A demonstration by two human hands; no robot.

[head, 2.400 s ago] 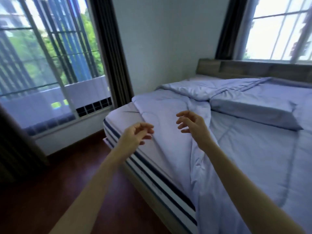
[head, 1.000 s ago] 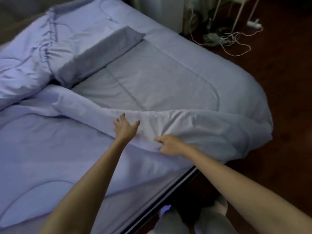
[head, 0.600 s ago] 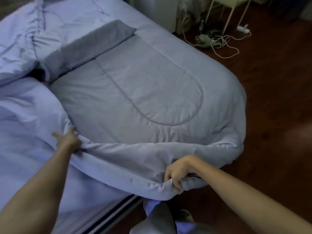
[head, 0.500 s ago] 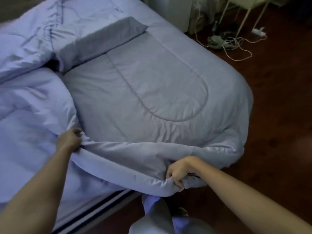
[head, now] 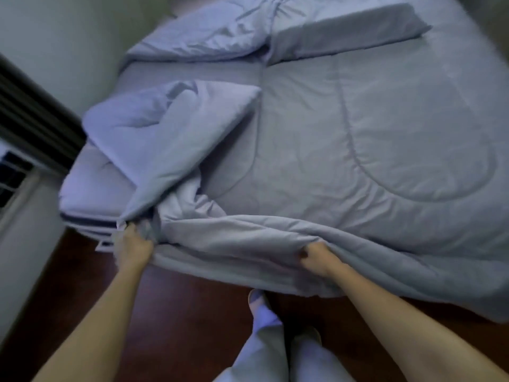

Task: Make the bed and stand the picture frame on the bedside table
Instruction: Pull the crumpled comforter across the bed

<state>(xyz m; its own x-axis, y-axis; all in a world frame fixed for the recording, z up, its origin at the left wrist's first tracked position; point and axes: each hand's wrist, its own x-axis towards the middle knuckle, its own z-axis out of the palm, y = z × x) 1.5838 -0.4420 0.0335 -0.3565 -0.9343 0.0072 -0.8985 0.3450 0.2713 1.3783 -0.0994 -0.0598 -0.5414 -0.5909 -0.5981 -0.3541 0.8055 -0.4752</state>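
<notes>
Duvet of pale lavender quilted cloth (head: 358,139) covers the blue-striped mattress (head: 85,205), one flap folded back. At the mattress's near corner the left hand (head: 132,245) grips bunched duvet fabric; along the mattress's near edge the right hand (head: 314,257) clutches the duvet's folded hem.

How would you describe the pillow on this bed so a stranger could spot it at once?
Look across the bed's grey quilted comforter to its far end, at the top of the view. The pillow lies flat there, right of a heap of crumpled paler bedding. It is the only smooth, darker grey oblong with crisp corners.
</notes>
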